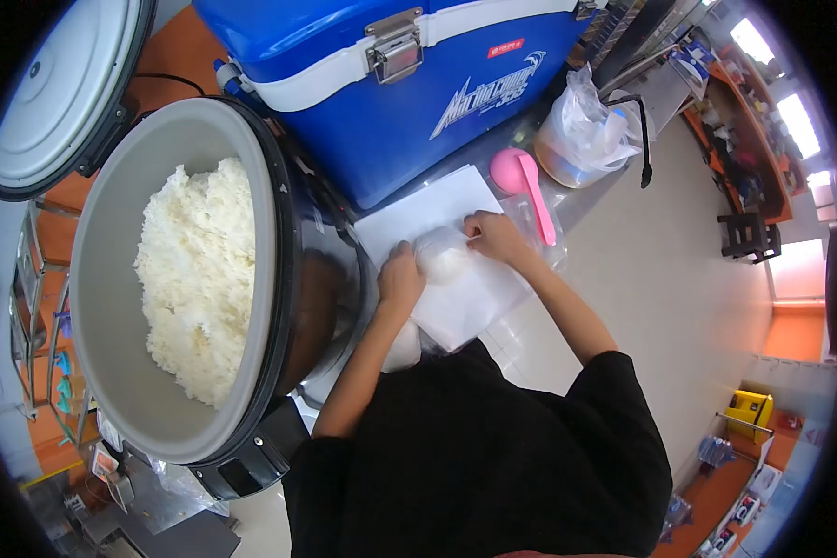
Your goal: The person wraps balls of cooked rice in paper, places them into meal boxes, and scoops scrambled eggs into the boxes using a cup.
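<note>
A clear plastic bag of white rice lies on white paper sheets in front of me. My left hand is closed at the bag's left side, its fingertips against the plastic. On the other side, my right hand pinches the bag's right edge with bent fingers. To the left stands a large rice cooker with its lid raised. Cooked rice is heaped inside it. Just beyond my right hand rests a pink ladle, bowl to the left and handle pointing toward me.
A blue cooler box with a metal latch stands behind the papers. At its right is a plastic tub with a crumpled bag in it. Another white bagged bundle sits below my left forearm. Dark stools stand across the tiled floor.
</note>
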Demonstrator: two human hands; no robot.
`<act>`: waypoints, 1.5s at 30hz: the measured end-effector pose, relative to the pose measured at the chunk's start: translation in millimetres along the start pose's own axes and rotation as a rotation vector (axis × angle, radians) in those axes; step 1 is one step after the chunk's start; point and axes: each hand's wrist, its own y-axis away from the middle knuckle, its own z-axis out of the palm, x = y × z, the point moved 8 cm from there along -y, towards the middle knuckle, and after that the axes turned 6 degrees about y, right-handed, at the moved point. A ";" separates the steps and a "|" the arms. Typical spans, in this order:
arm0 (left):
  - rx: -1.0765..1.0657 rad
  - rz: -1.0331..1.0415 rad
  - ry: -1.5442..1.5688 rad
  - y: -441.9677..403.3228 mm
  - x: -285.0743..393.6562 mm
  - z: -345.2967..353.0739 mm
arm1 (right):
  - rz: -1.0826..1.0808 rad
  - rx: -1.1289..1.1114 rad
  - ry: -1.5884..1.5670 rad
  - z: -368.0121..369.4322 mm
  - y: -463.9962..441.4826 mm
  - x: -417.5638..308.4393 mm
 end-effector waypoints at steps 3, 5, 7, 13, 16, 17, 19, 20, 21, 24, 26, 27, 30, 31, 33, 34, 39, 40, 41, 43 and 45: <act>-0.009 -0.033 0.165 16.4 0.6 -3.3 | -0.019 0.189 0.172 2.3 20.4 -11.4; -0.070 -0.118 0.270 24.8 4.4 -6.6 | -0.052 0.272 0.258 4.0 38.1 -20.1; -0.134 -0.058 0.351 28.5 -10.5 8.7 | -0.061 0.260 0.248 11.2 50.8 -23.2; -0.163 -0.058 0.356 22.7 -16.0 -0.2 | -0.086 0.335 0.099 14.7 84.2 -44.4; -0.126 0.146 0.358 17.2 2.2 -5.0 | -0.039 0.233 -0.105 23.1 91.1 -46.1; -0.150 0.209 0.354 17.1 10.2 -5.0 | 0.013 0.258 -0.265 24.7 92.9 -41.6; -0.179 0.280 0.512 15.9 16.1 5.2 | 0.106 0.311 -0.580 26.8 91.0 -31.5; -0.198 0.312 0.592 18.2 18.4 11.2 | 0.121 0.334 -0.651 29.0 90.5 -27.4; -0.232 0.322 0.645 21.3 24.7 12.9 | 0.136 0.355 -0.721 30.4 91.1 -23.6; -0.370 0.296 0.795 36.1 42.3 14.0 | 0.180 0.349 -0.997 33.8 98.6 -18.4; -0.388 0.249 0.864 50.8 53.9 1.6 | 0.176 0.278 -1.184 27.3 101.2 -21.5; -0.401 0.219 0.900 59.9 57.4 -3.5 | 0.164 0.218 -1.272 23.6 105.1 -26.6; -0.340 0.254 0.860 78.9 64.8 -28.6 | 0.117 -0.004 -1.469 7.5 113.6 -51.1; -0.306 0.279 0.859 84.5 66.6 -35.5 | 0.101 -0.090 -1.519 3.3 116.7 -60.5; -0.278 0.216 0.962 95.9 63.2 -38.3 | 0.184 -0.199 -1.626 4.6 126.7 -71.5; -0.235 0.198 1.011 102.5 64.0 -42.8 | 0.222 -0.224 -1.676 4.1 130.8 -76.6; 0.215 0.275 0.696 137.7 56.0 -67.0 | 0.404 -0.215 -1.880 14.5 144.4 -96.3; 0.314 0.264 0.572 144.3 56.3 -71.6 | 0.432 -0.150 -1.868 15.2 144.0 -101.9; 0.413 0.253 0.446 150.9 55.2 -78.4 | 0.456 -0.086 -1.854 16.7 143.4 -106.5; 0.344 0.072 0.453 154.9 46.0 -82.8 | 0.426 0.001 -1.583 23.6 143.4 -110.4; 0.298 -0.127 0.714 162.4 28.4 -77.0 | 0.341 0.066 -1.220 18.5 143.1 -120.7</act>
